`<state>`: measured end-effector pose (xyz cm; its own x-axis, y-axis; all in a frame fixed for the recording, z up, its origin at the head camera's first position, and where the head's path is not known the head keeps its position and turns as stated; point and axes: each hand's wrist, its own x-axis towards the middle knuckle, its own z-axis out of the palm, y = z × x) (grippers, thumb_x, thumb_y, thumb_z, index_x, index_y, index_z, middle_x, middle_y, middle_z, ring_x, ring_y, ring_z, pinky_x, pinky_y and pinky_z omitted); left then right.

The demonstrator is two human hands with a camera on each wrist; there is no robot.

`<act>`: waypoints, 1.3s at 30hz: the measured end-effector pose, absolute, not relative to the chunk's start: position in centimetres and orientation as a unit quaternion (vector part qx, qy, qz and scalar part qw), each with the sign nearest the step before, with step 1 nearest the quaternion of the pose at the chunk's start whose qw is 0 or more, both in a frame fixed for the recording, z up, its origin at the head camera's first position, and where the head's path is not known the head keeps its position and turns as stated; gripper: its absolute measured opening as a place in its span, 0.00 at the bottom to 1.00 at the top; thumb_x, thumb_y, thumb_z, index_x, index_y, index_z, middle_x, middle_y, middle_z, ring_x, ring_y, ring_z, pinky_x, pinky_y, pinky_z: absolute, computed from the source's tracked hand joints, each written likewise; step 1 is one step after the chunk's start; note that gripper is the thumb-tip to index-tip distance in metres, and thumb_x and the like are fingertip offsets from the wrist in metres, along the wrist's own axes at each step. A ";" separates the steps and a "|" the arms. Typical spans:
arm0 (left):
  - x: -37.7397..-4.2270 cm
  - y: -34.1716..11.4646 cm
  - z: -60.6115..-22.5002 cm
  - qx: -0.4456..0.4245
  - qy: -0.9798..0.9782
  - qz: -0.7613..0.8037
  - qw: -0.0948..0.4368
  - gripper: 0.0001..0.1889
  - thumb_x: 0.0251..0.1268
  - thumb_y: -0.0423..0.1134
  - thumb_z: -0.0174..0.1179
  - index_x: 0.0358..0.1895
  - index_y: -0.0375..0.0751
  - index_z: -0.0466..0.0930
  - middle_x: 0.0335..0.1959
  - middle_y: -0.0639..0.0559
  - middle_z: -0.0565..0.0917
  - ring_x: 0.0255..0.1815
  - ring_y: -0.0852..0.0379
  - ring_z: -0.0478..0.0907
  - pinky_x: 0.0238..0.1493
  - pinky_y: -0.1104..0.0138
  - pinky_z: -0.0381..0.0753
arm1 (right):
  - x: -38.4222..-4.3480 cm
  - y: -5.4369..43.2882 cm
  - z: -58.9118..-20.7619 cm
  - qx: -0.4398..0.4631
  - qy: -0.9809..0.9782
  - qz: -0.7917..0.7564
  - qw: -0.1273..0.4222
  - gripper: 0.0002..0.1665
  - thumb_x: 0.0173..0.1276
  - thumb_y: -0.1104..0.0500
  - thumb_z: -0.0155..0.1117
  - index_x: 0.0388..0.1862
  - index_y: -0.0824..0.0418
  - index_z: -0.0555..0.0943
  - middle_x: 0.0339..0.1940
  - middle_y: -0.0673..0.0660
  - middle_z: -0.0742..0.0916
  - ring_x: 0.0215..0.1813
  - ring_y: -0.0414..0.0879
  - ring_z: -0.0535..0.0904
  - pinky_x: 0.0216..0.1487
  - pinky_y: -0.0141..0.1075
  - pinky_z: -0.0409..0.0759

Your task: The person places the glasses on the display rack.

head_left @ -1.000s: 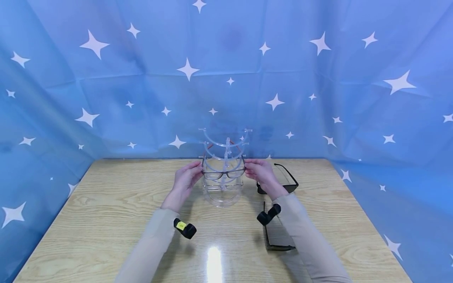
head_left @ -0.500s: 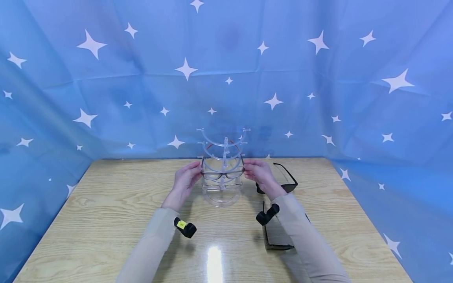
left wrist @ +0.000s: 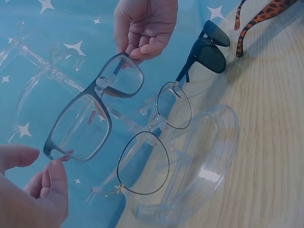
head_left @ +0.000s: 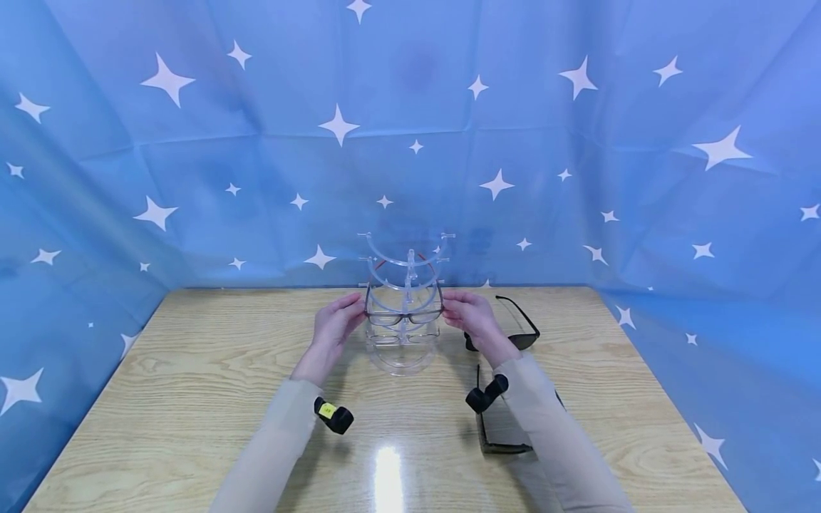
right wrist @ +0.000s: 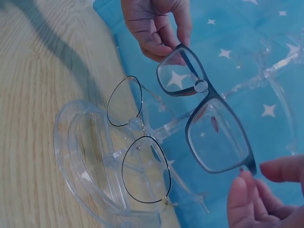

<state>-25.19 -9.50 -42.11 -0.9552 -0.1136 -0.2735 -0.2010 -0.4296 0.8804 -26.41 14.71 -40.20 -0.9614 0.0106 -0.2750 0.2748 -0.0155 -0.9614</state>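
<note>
A pair of dark-framed rectangular eyeglasses (head_left: 405, 318) sits at the nose piece of a clear tiered display stand (head_left: 402, 368), its reddish-tipped arms running back. My left hand (head_left: 333, 324) has thumb and fingertips around one outer corner of that frame; in the left wrist view, a narrow gap shows beside the thumb. At the opposite corner, my right hand (head_left: 474, 317) holds thumb and fingertips around the hinge just as loosely. One tier lower, thin wire-rimmed glasses (left wrist: 143, 162) rest on the stand. Its upper curved arms carry no glasses.
Dark sunglasses (head_left: 524, 341) lie to the right of the stand, partly behind my right wrist. Another large dark-framed pair (head_left: 507, 449) lies nearer, partly under my right sleeve. All stand on a wooden table (head_left: 212, 377) before a blue starry curtain (head_left: 410, 85).
The eyeglasses stay in place on the stand, with both hands still at their corners. The fingers shift only slightly, and the head view drifts a little.
</note>
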 end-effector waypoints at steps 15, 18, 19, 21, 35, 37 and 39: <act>-22.8 -10.4 -43.5 -0.124 0.577 0.807 0.025 0.19 0.61 0.24 0.56 0.56 0.20 0.69 0.37 0.47 0.81 0.34 0.62 0.81 0.41 0.74 0.81 | -23.1 16.7 -40.3 0.055 0.722 -0.682 0.098 0.18 0.69 0.66 0.55 0.55 0.74 0.71 0.33 0.53 0.81 0.35 0.41 0.79 0.38 0.30 0.81; -22.2 -10.3 -43.6 -0.124 0.582 0.804 0.025 0.18 0.61 0.24 0.56 0.55 0.21 0.71 0.40 0.43 0.82 0.36 0.60 0.81 0.41 0.74 0.81 | -22.5 17.0 -40.3 0.047 0.724 -0.680 0.103 0.19 0.69 0.65 0.56 0.55 0.73 0.71 0.34 0.54 0.81 0.36 0.42 0.79 0.42 0.33 0.81; -22.0 -10.3 -43.7 -0.123 0.583 0.803 0.025 0.18 0.60 0.24 0.56 0.55 0.21 0.71 0.42 0.42 0.81 0.36 0.59 0.81 0.41 0.73 0.81 | -22.3 17.1 -40.3 0.045 0.725 -0.679 0.104 0.19 0.69 0.64 0.56 0.55 0.73 0.71 0.35 0.54 0.81 0.37 0.43 0.79 0.43 0.34 0.81; -21.6 -10.2 -43.8 -0.120 0.584 0.802 0.027 0.19 0.60 0.24 0.56 0.54 0.20 0.71 0.42 0.41 0.81 0.35 0.60 0.81 0.42 0.73 0.81 | -22.0 17.3 -40.4 0.038 0.727 -0.677 0.106 0.19 0.69 0.64 0.56 0.55 0.73 0.71 0.36 0.54 0.80 0.37 0.42 0.79 0.43 0.35 0.81; -19.4 -8.9 -44.2 -0.081 0.608 0.788 0.055 0.18 0.58 0.24 0.58 0.51 0.18 0.72 0.38 0.44 0.80 0.33 0.60 0.79 0.41 0.70 0.82 | -19.4 18.5 -40.5 0.013 0.728 -0.677 0.110 0.19 0.68 0.65 0.56 0.54 0.75 0.71 0.37 0.55 0.82 0.40 0.42 0.80 0.42 0.31 0.81; -19.1 -8.7 -44.3 -0.075 0.612 0.785 0.058 0.18 0.58 0.24 0.59 0.51 0.18 0.72 0.38 0.44 0.80 0.33 0.60 0.79 0.41 0.70 0.82 | -19.1 18.7 -40.5 0.010 0.728 -0.677 0.111 0.20 0.68 0.65 0.56 0.55 0.76 0.70 0.38 0.56 0.82 0.40 0.42 0.80 0.43 0.31 0.81; -18.9 -8.4 -44.4 -0.068 0.613 0.785 0.060 0.18 0.58 0.24 0.58 0.51 0.18 0.72 0.37 0.45 0.80 0.33 0.59 0.79 0.41 0.70 0.82 | -18.7 19.0 -40.5 0.009 0.726 -0.678 0.110 0.21 0.68 0.65 0.57 0.55 0.78 0.69 0.38 0.56 0.82 0.39 0.41 0.80 0.43 0.32 0.81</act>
